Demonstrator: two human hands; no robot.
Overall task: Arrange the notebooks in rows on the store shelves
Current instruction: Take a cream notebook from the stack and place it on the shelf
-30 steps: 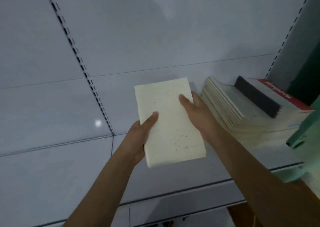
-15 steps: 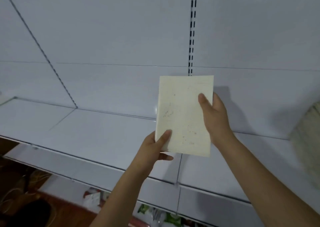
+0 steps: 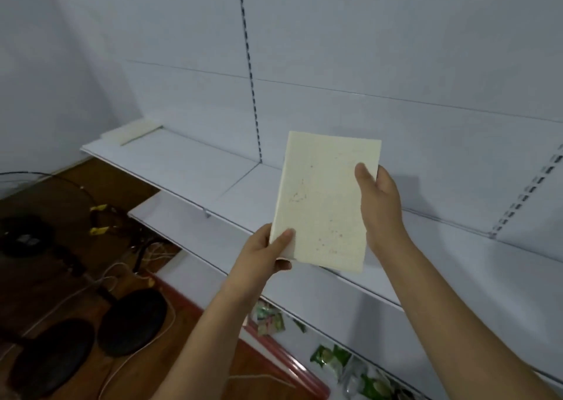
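Cream notebook (image 3: 324,204) carried leftward, off the shelf (image 3: 195,168).
Since a second earlier my view had swung from the stack at the right to the bare left bay, where a pale notebook (image 3: 134,131) lay at the far end; I judged placement next. My left hand (image 3: 259,256) pinched the lower-left corner, my right hand (image 3: 380,207) clasped the right edge, both grips closed on it.

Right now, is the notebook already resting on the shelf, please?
No, both hands, left and right, hold the notebook above the shelf.
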